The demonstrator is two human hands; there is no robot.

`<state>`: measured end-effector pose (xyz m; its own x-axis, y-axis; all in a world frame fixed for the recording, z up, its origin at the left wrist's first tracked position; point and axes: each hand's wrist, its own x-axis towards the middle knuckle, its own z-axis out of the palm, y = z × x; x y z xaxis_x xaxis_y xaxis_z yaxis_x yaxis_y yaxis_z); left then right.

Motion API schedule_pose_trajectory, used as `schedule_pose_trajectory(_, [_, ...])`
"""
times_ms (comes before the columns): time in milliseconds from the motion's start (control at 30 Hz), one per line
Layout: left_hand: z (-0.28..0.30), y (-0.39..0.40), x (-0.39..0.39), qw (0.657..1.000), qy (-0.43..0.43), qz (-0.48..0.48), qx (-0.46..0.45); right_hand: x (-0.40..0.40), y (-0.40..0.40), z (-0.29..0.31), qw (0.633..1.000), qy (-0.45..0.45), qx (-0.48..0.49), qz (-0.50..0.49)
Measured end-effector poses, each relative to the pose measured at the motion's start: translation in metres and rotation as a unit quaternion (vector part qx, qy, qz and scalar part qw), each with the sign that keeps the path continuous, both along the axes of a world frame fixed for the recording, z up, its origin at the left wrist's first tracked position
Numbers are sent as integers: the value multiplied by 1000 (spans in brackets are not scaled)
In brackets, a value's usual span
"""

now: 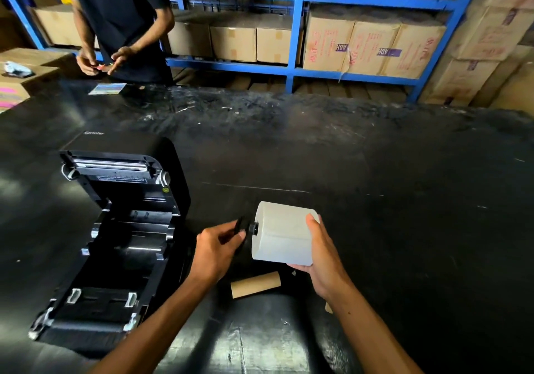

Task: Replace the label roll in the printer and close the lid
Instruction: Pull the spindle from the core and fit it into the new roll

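A black label printer [115,246] stands at the left of the black table with its lid [121,162] swung up and back; its roll bay looks empty. My right hand [318,255] holds a full white label roll [281,233] above the table, right of the printer. My left hand [216,252] grips a black spindle piece [245,229] at the roll's left end, where a black hub sticks out of the core. An empty brown cardboard core [255,284] lies on the table just below the roll.
Another person [121,26] stands at the table's far left edge, holding something small. A card [107,88] lies near them. Cardboard boxes [17,84] sit at the far left. Blue shelving [297,35] with cartons runs behind the table [404,200].
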<state>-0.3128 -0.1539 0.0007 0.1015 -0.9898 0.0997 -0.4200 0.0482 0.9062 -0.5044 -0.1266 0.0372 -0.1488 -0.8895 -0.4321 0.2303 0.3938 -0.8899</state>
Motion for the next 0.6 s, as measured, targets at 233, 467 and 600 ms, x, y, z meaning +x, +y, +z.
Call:
schedule_pose_trajectory(233, [23, 22, -1, 998, -20, 7, -65, 18, -4, 2, 1000, -20, -12, -5])
schedule_pose_trajectory(467, [31, 51, 18, 974, -138, -61, -170, 33, 6, 10, 999, -6, -40, 8])
schedule_pose_trajectory(600, [36, 59, 33, 978, -100, -43, -178, 43, 14, 9, 999, -1, -35, 12])
